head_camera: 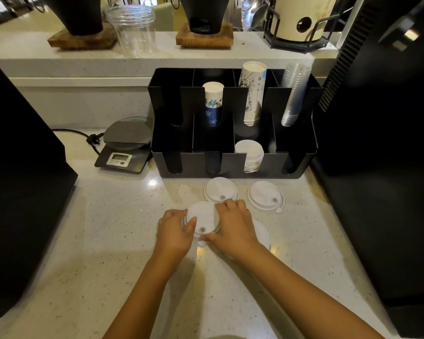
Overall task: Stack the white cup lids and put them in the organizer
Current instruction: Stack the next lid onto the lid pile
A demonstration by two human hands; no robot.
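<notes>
A white cup lid (203, 217) lies on the counter between both my hands. My left hand (175, 230) grips its left rim and my right hand (233, 225) grips its right rim. Under my right hand a second lid (261, 232) is partly hidden. Two more white lids (219, 188) (264, 194) lie flat just in front of the black organizer (233, 162). A stack of white lids (250, 152) stands in the organizer's front row, third slot from the left.
The organizer's back row holds a blue-printed paper cup stack (213, 104), a taller white cup stack (252, 91) and clear plastic cups (294, 91). A kitchen scale (124, 145) sits to its left. Dark machines (382, 143) (17, 167) flank the counter.
</notes>
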